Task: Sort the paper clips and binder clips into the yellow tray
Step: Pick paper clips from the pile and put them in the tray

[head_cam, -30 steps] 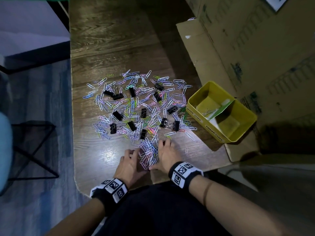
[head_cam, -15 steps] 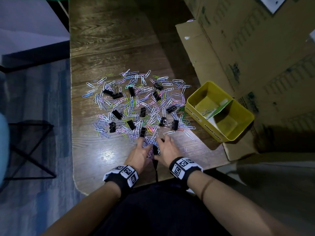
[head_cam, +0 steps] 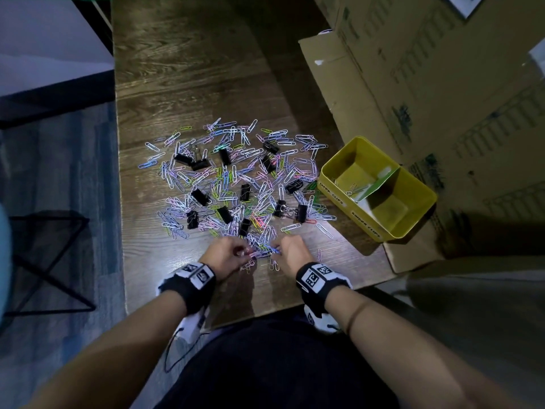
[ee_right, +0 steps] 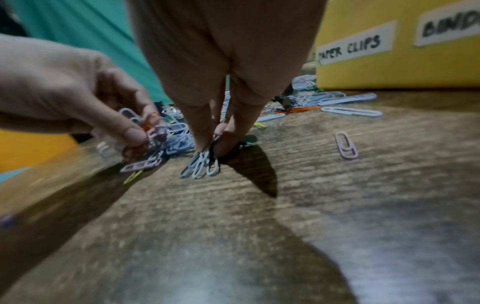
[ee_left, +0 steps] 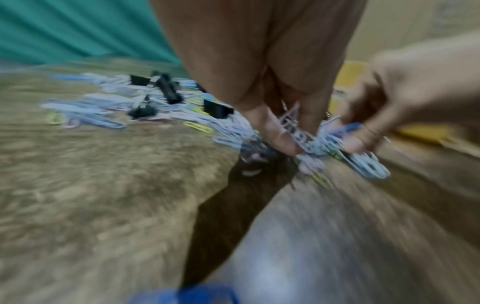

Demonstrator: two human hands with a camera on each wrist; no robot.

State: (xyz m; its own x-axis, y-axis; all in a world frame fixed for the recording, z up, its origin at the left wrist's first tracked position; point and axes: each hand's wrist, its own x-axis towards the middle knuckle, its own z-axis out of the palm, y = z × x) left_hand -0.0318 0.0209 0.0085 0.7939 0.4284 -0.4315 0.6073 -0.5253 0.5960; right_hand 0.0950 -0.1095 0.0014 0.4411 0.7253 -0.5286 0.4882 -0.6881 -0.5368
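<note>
Both hands work at the near edge of the heap, on the side of the yellow tray [head_cam: 348, 188] that faces the person. The left hand [head_cam: 227, 255] has its fingers [ee_right: 130, 133] curled round a loose bunch of paper clips [ee_left: 306, 139], thumb pressing them against the fingertips. The right hand [head_cam: 295, 252] pinches a few pale blue clips [ee_right: 200, 164] between thumb and fingertips, their lower ends touching or just above the tabletop [head_cam: 188, 84].

The main scatter of paper clips [head_cam: 236, 184] lies beside the tray, toward the tabletop's middle, with black binder clips [head_cam: 225, 214] mixed through it. A few paper clips already lie in the tray's further compartment, behind a green divider [head_cam: 380, 181]; the tray wall carries labels for each kind.

The paper clips look light, thin and smooth, so they will likely slip from a loose hold and tangle with one another; a bunch should hold better when squeezed firmly across its middle, with stragglers hanging out. Single clips lying flat on the wood, such as the pink one [ee_right: 346, 145] nearer the tray, give little edge to catch and may need sliding or a fingernail. The binder clips seem stiffer and bulkier, and should be easiest taken across the black body or by the wire handles, one or two at a time.
</note>
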